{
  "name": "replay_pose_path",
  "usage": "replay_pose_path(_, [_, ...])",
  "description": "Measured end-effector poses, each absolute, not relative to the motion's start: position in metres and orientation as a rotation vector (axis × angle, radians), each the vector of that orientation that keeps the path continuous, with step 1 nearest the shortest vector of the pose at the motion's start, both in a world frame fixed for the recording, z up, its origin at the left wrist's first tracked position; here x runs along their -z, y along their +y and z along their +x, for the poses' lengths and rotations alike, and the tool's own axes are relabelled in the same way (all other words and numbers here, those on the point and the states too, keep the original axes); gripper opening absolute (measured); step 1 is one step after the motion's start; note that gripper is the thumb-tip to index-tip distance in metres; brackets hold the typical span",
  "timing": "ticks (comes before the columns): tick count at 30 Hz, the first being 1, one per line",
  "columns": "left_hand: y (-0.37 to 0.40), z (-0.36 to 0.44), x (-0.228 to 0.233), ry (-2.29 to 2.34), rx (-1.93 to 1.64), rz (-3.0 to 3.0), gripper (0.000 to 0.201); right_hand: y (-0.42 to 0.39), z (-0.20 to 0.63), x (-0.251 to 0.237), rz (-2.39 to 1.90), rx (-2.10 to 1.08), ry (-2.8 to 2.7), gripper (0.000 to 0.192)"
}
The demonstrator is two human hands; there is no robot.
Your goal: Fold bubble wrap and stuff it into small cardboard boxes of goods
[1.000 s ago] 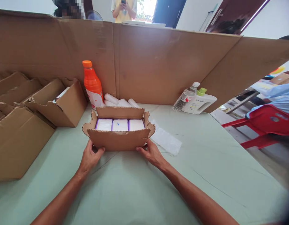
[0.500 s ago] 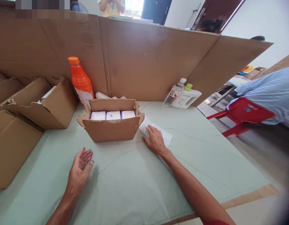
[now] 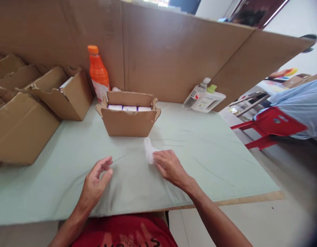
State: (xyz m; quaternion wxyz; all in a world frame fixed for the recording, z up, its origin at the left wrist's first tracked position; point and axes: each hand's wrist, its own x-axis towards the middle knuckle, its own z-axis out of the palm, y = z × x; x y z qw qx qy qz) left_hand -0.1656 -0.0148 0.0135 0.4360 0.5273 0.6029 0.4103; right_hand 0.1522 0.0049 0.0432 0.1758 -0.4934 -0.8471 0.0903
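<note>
Left: open cardboard boxes [image 3: 22, 130]. Near left: left hand [image 3: 98, 178] — fingers apart, loosely curled, over the green tablecloth [image 3: 199, 144]. Far, left of centre: orange-capped bottle [image 3: 99, 73], which stands by the cardboard panel [image 3: 174, 51]. Centre: open carton [image 3: 129, 122], three white packs [image 3: 129, 108] inside. Nearer than the carton, rightward: crumpled translucent plastic sheet [image 3: 149, 151] — the right hand [image 3: 171, 166] pinches it. Far right: clear water bottle [image 3: 196, 94], tilted, beside white jug [image 3: 208, 102].

Green table [image 3: 199, 137]; cardboard partition [image 3: 168, 58] at far edge; red chair [image 3: 277, 123] right; tiled floor [image 3: 241, 223]; white wall [image 3: 306, 20]; bright opening [image 3: 163, 2] beyond.
</note>
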Motion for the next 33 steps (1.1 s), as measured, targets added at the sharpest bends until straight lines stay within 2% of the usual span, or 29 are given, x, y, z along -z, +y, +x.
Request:
replay_pose_path(3, [-0.016, -0.162, -0.041, 1.567, -1.119, 1.544, 0.044, -0.002, 0.126, -0.048, -1.231, -0.408, -2.422, 0.029])
replay_pose_path(7, [-0.005, -0.149, -0.063, 1.408, -1.166, 1.924, 0.03, 0.008, 0.117, -0.046, -1.357, -0.355, -2.252, 0.027])
replay_pose_path(11, [0.025, -0.126, -0.037, 1.204, -0.842, 2.262, 0.034, 0.014, 0.103, -0.025, -1.303, -0.354, -2.379, 0.027])
replay_pose_path(14, [0.047, -0.118, -0.005, 1.189, -0.611, 2.336, 0.029, 0.006, 0.104, -0.003, -1.293, -0.347, -2.493, 0.03])
replay_pose_path(18, [0.058, -0.123, 0.013, 1.209, -0.602, 2.296, 0.023, -0.017, 0.14, 0.016, -1.379, -0.249, -2.323, 0.029])
replay_pose_path(21, [0.057, -0.129, 0.01, 1.266, -0.682, 2.237, 0.027, -0.027, 0.169, 0.023, -1.55, -0.099, -2.06, 0.027])
replay_pose_path(24, [0.053, -0.13, 0.006, 1.521, -0.852, 2.147, 0.034, -0.025, 0.175, 0.029, -1.701, -0.048, -1.939, 0.032])
replay_pose_path(26, [0.05, -0.126, 0.006, 1.667, -0.854, 2.084, 0.033, -0.021, 0.169, 0.031, -1.733, -0.092, -1.931, 0.03])
replay_pose_path(30, [0.038, -0.117, 0.004, 1.663, -0.738, 1.989, 0.008, -0.013, 0.155, 0.024, -1.71, -0.329, -1.814, 0.022])
replay_pose_path(33, [0.028, -0.119, -0.004, 1.68, -0.709, 1.887, 0.022, -0.01, 0.153, 0.011, -1.751, -0.635, -1.587, 0.029])
